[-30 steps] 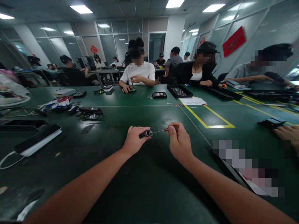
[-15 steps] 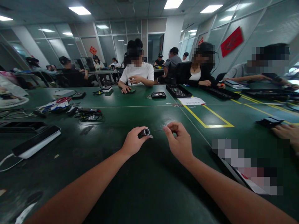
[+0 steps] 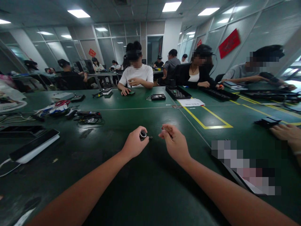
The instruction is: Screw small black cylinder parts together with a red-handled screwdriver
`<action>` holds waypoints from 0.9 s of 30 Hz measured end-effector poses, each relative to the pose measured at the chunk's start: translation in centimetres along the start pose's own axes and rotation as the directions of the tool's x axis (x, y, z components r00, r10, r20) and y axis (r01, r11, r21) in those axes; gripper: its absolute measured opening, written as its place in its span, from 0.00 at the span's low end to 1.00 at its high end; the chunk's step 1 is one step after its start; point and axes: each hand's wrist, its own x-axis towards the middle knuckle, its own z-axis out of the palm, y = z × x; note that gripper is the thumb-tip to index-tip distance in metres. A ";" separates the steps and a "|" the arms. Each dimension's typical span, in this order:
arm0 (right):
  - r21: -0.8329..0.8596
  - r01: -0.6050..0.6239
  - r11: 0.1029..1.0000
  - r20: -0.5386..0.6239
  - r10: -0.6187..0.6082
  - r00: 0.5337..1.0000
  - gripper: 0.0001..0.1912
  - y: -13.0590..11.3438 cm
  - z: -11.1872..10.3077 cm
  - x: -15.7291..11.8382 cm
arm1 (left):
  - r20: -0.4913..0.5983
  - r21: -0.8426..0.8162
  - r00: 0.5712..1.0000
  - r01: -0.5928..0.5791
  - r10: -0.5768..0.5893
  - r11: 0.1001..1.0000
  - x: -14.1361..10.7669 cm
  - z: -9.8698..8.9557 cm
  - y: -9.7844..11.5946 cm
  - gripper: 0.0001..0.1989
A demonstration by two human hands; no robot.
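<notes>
My left hand (image 3: 134,142) is closed around a short black cylinder (image 3: 142,135), whose round open end with a silvery rim faces me. A small dark piece (image 3: 150,137) juts out by the thumb tip; whether it belongs to the cylinder I cannot tell. In my right hand (image 3: 176,141) is a slim screwdriver (image 3: 158,127), pinched between thumb and fingers, its thin metal shaft pointing left above the small piece. Most of its handle is hidden by the fingers. The tip and the cylinder are apart. Both hands are over the green table (image 3: 141,188).
At left lie a black-and-white device (image 3: 35,146) with a white cable and a bundle of black cables (image 3: 89,117). A blurred-out flat item (image 3: 244,169) sits right of my forearm. Across the table are black trays (image 3: 178,93) and co-workers; another person's hand (image 3: 285,133) rests at far right.
The cylinder's open end has turned more toward me in my left hand. My right hand has shifted slightly left, and the screwdriver shaft is raised a little and tilted differently. The view has moved slightly.
</notes>
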 end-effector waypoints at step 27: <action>-0.032 0.027 0.999 0.142 -0.022 0.990 0.22 -0.3 -0.1 -0.4 | 0.277 0.124 0.933 0.201 -0.229 0.972 3.2 -0.7 -1.1 0.09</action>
